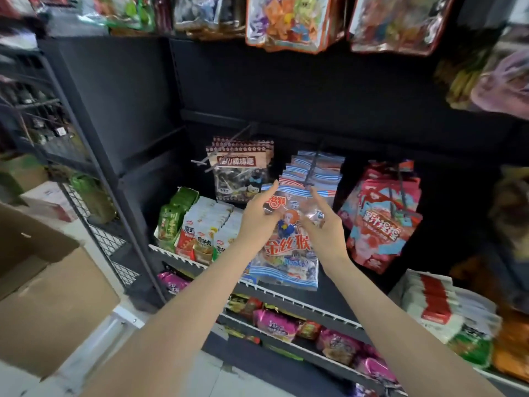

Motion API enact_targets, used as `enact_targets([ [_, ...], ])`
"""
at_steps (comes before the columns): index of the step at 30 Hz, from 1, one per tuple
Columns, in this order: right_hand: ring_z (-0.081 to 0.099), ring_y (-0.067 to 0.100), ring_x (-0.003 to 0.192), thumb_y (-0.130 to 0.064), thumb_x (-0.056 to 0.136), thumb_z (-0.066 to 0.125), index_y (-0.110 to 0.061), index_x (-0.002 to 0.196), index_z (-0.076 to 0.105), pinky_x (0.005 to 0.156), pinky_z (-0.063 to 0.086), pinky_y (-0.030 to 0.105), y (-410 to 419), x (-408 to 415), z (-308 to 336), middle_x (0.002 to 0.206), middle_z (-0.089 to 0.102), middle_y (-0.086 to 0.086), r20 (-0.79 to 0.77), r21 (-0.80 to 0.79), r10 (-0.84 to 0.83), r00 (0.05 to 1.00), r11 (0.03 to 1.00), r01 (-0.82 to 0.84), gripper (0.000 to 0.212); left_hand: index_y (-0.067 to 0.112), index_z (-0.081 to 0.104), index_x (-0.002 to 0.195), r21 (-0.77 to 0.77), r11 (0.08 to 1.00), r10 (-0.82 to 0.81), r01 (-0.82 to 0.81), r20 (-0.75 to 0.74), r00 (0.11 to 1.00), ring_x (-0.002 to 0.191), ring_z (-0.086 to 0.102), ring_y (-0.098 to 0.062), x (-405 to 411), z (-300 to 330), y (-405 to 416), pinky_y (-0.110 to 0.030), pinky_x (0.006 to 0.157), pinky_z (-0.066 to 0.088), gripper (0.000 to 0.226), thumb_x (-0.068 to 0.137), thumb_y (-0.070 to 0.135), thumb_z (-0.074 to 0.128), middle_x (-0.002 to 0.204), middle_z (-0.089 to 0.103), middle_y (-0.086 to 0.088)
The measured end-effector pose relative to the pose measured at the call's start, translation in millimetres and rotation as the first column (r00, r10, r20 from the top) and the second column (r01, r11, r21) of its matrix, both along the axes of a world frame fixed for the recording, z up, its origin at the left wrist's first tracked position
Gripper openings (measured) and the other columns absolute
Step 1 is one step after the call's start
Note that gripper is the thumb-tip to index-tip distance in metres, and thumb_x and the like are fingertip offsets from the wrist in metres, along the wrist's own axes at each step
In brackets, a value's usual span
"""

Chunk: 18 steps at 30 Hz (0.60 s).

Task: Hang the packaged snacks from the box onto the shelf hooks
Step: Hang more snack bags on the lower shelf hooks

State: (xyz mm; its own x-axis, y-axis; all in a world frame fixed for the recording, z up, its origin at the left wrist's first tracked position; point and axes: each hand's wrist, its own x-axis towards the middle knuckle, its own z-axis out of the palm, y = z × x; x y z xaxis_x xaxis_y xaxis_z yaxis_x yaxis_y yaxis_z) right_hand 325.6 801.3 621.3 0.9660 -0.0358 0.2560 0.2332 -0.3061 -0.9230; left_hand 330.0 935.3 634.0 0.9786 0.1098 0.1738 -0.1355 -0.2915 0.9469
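Basically mid-hang: left hand [257,222] and right hand [320,227] pinched the blue-striped candy bag [286,253] below the metal shelf hook [310,170], several identical bags already on it.

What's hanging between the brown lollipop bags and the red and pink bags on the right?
In the head view, a row of blue-striped candy bags hangs between the brown lollipop bags and the red and pink bags.

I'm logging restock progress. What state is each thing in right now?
Blue-striped snack bag: held up at the hook, front facing out.
Left hand: holds the bag, forefinger extended.
Right hand: holds the bag, forefinger extended.
Blue-striped row on the hook: hanging, nearly full.
Cardboard box: open, flaps up.
Pink bags: hanging.
Dark lollipop bags: hanging.
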Motion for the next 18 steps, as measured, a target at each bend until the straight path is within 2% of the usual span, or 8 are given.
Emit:
enact_targets([
  [2,0.064,0.015,0.075,-0.005,0.093,0.054,-0.033,0.145,0.033,0.072,0.053,0.027,-9.2,6.4,0.2,0.14,0.051,0.001,0.014,-0.031,0.016,1.0,0.999,-0.016,0.063,0.028,0.039,0.141,0.006,1.0,0.017,-0.017,-0.006,1.0,0.136,0.031,-0.01,8.9,-1.4,-9.5,-0.021,0.103,0.025,0.058,0.091,0.007,0.059,0.147,0.039,0.006],
  [4,0.057,0.031,0.106,-0.006,0.095,0.052,-0.032,0.147,0.03,0.087,0.048,0.036,-15.0,12.0,-0.9,0.138,0.053,0.004,-0.024,-0.041,0.024,0.999,0.999,-0.025,0.062,0.028,0.038,0.142,0.022,0.999,0.024,-0.024,-0.022,0.999,0.137,0.031,-0.012,14.2,-2.9,-16.0,-0.025,0.107,0.025,0.06,0.09,0.006,0.06,0.148,0.037,0.005],
  [5,0.055,0.035,0.108,-0.007,0.095,0.052,-0.032,0.147,0.029,0.085,0.049,0.039,-17.6,14.3,-2.3,0.135,0.055,0.007,-0.042,-0.047,0.027,0.999,0.998,-0.029,0.062,0.028,0.037,0.142,0.039,0.999,0.029,-0.028,-0.03,0.999,0.138,0.03,-0.012,15.6,-3.9,-18.6,-0.026,0.108,0.024,0.061,0.09,0.007,0.06,0.149,0.037,0.004],
  [7,0.068,0.017,0.078,-0.01,0.096,0.051,-0.033,0.148,0.025,0.06,0.054,0.026,-22.0,17.2,-6.0,0.123,0.06,0.004,-0.03,-0.08,0.049,0.998,0.995,-0.052,0.063,0.029,0.037,0.142,0.06,0.998,0.039,-0.037,-0.041,0.998,0.139,0.029,-0.014,17.2,-6.1,-21.9,-0.029,0.11,0.023,0.062,0.089,0.008,0.061,0.15,0.035,0.003],
  [8,0.06,0.005,0.055,-0.011,0.096,0.051,-0.033,0.149,0.023,0.045,0.045,0.017,-23.6,18.1,-8.0,0.113,0.059,0.001,-0.013,-0.107,0.058,0.998,0.993,-0.059,0.063,0.029,0.036,0.142,0.059,0.997,0.042,-0.039,-0.045,0.998,0.139,0.028,-0.014,17.5,-6.9,-22.8,-0.03,0.111,0.023,0.062,0.089,0.008,0.061,0.15,0.035,0.002],
  [10,0.042,0.004,0.037,-0.011,0.096,0.051,-0.03,0.149,0.022,0.038,0.033,0.012,-25.9,20.9,-12.3,0.101,0.055,-0.006,0.004,-0.125,0.058,0.998,0.991,-0.057,0.064,0.029,0.036,0.142,0.062,0.997,0.042,-0.039,-0.051,0.998,0.139,0.028,-0.015,18.6,-9.1,-23.8,-0.028,0.109,0.024,0.063,0.089,0.008,0.061,0.15,0.035,0.001],
  [15,0.056,0.007,0.067,-0.011,0.096,0.051,-0.029,0.149,0.02,0.056,0.041,0.007,-24.4,26.4,-20.2,0.126,0.058,0.001,0.037,-0.157,0.051,0.998,0.987,-0.044,0.064,0.03,0.033,0.144,0.185,0.982,0.035,-0.026,-0.043,0.998,0.138,0.03,-0.017,22.0,-12.4,-21.3,-0.03,0.11,0.024,0.061,0.092,0.01,0.058,0.148,0.036,-0.002],
  [18,0.047,0.002,0.061,-0.01,0.096,0.049,-0.029,0.149,0.019,0.051,0.04,0.009,-23.9,31.9,-23.0,0.126,0.056,0.003,0.012,-0.177,0.044,0.999,0.983,-0.041,0.064,0.031,0.032,0.144,0.236,0.972,0.029,-0.016,-0.051,0.998,0.137,0.031,-0.021,25.8,-13.6,-20.2,-0.035,0.113,0.026,0.062,0.092,0.01,0.057,0.148,0.035,-0.006],
])
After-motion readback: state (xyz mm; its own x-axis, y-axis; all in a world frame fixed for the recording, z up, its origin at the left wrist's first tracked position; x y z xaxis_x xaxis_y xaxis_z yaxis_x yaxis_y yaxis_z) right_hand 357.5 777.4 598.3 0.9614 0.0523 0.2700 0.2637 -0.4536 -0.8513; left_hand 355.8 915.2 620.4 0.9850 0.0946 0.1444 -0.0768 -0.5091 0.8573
